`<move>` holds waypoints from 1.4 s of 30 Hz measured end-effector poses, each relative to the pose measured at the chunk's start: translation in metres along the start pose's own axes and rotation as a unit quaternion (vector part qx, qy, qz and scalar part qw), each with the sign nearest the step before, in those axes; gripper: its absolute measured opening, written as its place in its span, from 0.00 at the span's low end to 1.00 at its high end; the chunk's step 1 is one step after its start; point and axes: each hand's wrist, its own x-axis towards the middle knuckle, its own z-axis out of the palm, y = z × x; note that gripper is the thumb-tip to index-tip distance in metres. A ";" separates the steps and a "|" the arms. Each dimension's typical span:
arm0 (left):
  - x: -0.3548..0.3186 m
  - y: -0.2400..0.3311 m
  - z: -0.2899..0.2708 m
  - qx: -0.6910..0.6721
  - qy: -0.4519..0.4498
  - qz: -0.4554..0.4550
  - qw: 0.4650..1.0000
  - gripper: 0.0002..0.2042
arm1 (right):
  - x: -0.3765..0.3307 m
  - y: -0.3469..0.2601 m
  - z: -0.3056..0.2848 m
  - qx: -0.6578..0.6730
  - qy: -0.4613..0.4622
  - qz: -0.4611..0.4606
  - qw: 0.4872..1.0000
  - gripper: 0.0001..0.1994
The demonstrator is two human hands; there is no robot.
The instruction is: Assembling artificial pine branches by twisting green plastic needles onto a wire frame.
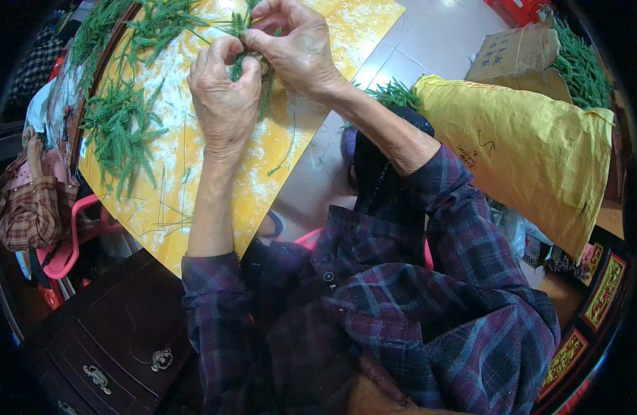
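Note:
Both my hands are raised over the yellow tabletop (264, 183), close together near the top of the view. My left hand (225, 100) is closed, thumb and fingers pinching a feathery green sprig (266, 93) that looks like artificial foliage. Just to the right, my right hand (297, 48) pinches the same sprig between thumb and fingertips. Part of the sprig hangs below the fingers; its middle is hidden by them. A pile of similar sprigs (121, 131) lies on the table to the left, with another bunch (163, 28) farther back.
White flecks and thin loose stems dot the table. At the right stand a large yellow sack (519, 145) and a cardboard box (515, 59) beside more greenery (581, 69). A pink chair (76, 238) is at the left, near a dark drawer cabinet (118, 332).

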 end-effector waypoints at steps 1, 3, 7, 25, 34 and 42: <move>-0.001 -0.002 0.000 0.039 -0.001 0.020 0.999 0.07 | -0.001 0.003 0.003 0.028 0.001 0.001 1.000 0.11; -0.001 0.002 0.001 0.093 0.000 0.037 0.995 0.06 | -0.004 -0.001 0.004 0.047 0.000 0.019 0.999 0.10; 0.000 0.000 -0.001 0.162 -0.028 0.069 0.984 0.05 | -0.003 0.003 0.003 0.030 -0.004 0.009 1.000 0.10; 0.019 0.007 -0.024 -0.197 0.136 -0.058 0.969 0.08 | 0.010 0.000 -0.008 0.162 -0.064 0.157 0.972 0.07; 0.001 -0.002 -0.004 -0.234 -0.049 -0.177 0.955 0.04 | 0.005 0.009 -0.011 0.185 -0.130 0.099 0.969 0.10; 0.007 -0.006 -0.013 -0.525 -0.083 -0.300 0.792 0.10 | 0.007 0.003 -0.012 0.268 -0.160 0.109 0.944 0.08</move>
